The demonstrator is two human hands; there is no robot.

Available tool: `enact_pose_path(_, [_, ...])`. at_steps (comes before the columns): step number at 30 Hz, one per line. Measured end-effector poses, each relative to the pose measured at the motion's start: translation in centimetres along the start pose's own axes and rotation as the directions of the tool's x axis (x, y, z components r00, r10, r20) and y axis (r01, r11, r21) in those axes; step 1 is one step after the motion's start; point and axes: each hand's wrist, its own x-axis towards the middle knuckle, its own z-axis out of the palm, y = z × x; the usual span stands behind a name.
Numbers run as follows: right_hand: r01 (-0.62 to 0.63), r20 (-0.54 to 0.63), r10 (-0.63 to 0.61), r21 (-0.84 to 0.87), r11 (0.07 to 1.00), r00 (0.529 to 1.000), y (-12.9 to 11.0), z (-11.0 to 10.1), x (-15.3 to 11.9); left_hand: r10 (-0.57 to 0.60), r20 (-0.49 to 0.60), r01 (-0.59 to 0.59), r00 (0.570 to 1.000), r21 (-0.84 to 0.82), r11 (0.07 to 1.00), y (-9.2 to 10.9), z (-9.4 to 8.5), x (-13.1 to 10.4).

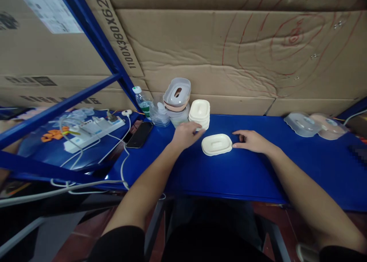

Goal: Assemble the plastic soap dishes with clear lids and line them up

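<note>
A cream-coloured oval soap dish [216, 144], with a raised rim and a recess in its middle, lies flat on the blue table in front of me. Just to its right is my right hand [250, 141], thumb and fingers apart, fingertips close to the dish's edge; I cannot tell if they touch it. My left hand [185, 135] hovers at the dish's upper left, fingers loosely stretched and holding nothing visible. Behind that hand stands a stack of similar cream dishes [200, 111], its lower left part covered by the fingers.
Left of the stack are grey and pink plastic trays [178, 93], clear cups [159, 116] and a water bottle [142, 101]. A phone [140, 135], power strip [93, 134] and cables lie further left. Clear and pink lids [304, 124] sit far right. Cardboard [195, 44] walls the back.
</note>
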Motion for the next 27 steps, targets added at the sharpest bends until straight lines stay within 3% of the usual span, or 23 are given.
enact_pose_path(1, [0.001,0.001,-0.001,0.008,1.000,1.000,0.1,0.0,0.1,-0.035,-0.172,0.043,0.985,0.047,0.998,-0.9,-0.3,0.2])
enact_pose_path(3, [0.005,0.000,-0.005,0.020,1.000,1.000,0.3,0.0,0.2,-0.085,-0.452,0.147,0.888,0.104,0.984,-2.9,-1.2,0.5])
enact_pose_path(5, [0.012,-0.006,-0.012,0.024,1.000,1.000,0.4,0.0,0.2,-0.118,-0.594,0.221,0.796,0.103,0.970,-4.9,-2.1,0.8])
enact_pose_path(6, [0.015,-0.009,-0.015,0.022,1.000,1.000,0.4,0.0,0.3,-0.135,-0.624,0.239,0.769,0.086,0.967,-5.8,-2.4,0.9])
enact_pose_path(9, [0.018,-0.014,-0.018,0.012,1.000,1.000,0.6,0.1,0.4,-0.180,-0.617,0.230,0.766,0.001,0.973,-7.3,-2.8,1.5])
enact_pose_path(16, [0.001,-0.029,-0.001,0.006,1.000,1.000,1.0,0.5,0.6,-0.191,-0.496,0.176,0.847,-0.078,0.981,-7.1,-2.5,2.3])
enact_pose_path(22, [-0.011,-0.021,0.011,-0.015,1.000,1.000,0.6,0.3,0.5,-0.135,-0.533,0.171,0.836,0.019,0.985,-7.3,-2.6,2.1])
enact_pose_path(27, [0.005,-0.042,-0.006,-0.005,1.000,0.999,0.6,0.3,0.5,-0.135,-0.536,0.154,0.834,-0.009,0.988,-7.4,-2.4,2.1])
